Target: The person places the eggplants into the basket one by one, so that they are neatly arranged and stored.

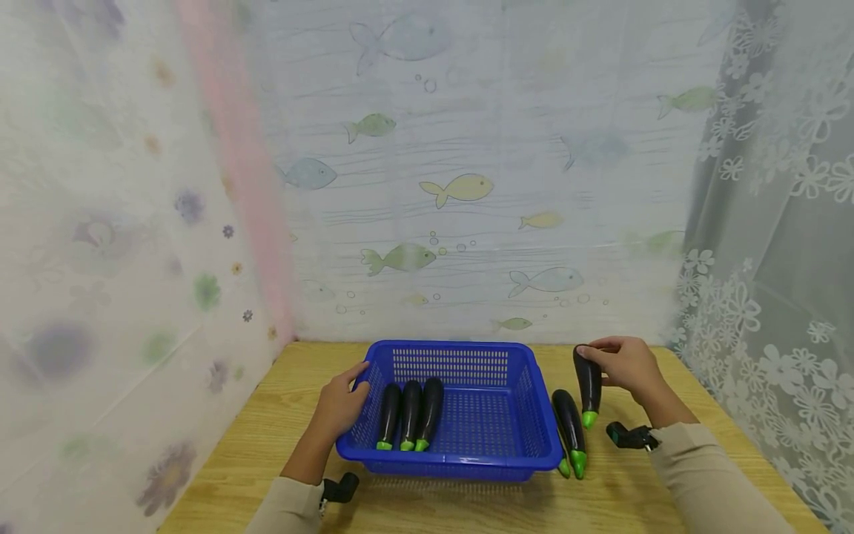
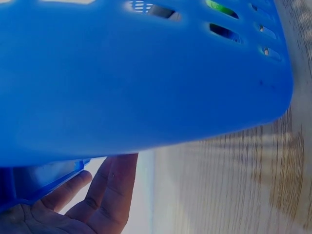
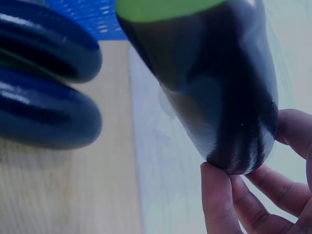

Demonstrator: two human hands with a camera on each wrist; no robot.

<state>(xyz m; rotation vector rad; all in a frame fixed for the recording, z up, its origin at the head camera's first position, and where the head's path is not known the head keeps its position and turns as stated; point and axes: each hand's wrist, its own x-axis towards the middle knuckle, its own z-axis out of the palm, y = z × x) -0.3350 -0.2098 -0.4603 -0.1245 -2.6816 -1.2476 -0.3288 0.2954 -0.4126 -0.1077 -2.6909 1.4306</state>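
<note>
At its rounded end, my right hand pinches a dark eggplant with a green stem cap, which hangs stem down to the right of the basket. In the right wrist view, fingertips and thumb meet around the end of that eggplant. My left hand grips the left rim of a blue plastic basket, its thumb over the edge. Inside the basket, on the left, three eggplants lie side by side, stems toward me. Two more eggplants lie against the basket's right side, one mostly hidden.
The basket stands on a wood-grain table. Behind the table hangs a curtain printed with fish. Floral curtains flank the table on the left and right.
</note>
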